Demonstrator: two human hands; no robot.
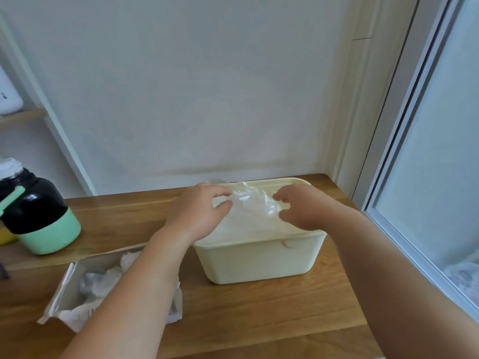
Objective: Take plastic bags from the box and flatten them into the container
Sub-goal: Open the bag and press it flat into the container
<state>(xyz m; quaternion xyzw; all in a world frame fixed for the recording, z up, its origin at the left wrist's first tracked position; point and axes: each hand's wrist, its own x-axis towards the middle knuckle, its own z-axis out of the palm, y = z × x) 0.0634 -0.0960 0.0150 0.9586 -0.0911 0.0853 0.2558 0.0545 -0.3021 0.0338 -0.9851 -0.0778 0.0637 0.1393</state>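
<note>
A cream plastic container [259, 260] stands on the wooden table near the wall. A clear crumpled plastic bag [250, 203] lies across its open top. My left hand [199, 211] pinches the bag's left edge between thumb and fingers. My right hand [298, 207] hovers at the bag's right edge with curled fingers; whether it pinches the plastic is unclear. A shallow cardboard box [66, 288] with several crumpled bags [101, 283] sits at the lower left, partly hidden by my left forearm.
A black and mint-green flask [39, 213] stands at the table's left. The white wall runs behind the container. A window frame [404, 177] lines the right side. Bare wooden table [259, 320] shows in front of the container.
</note>
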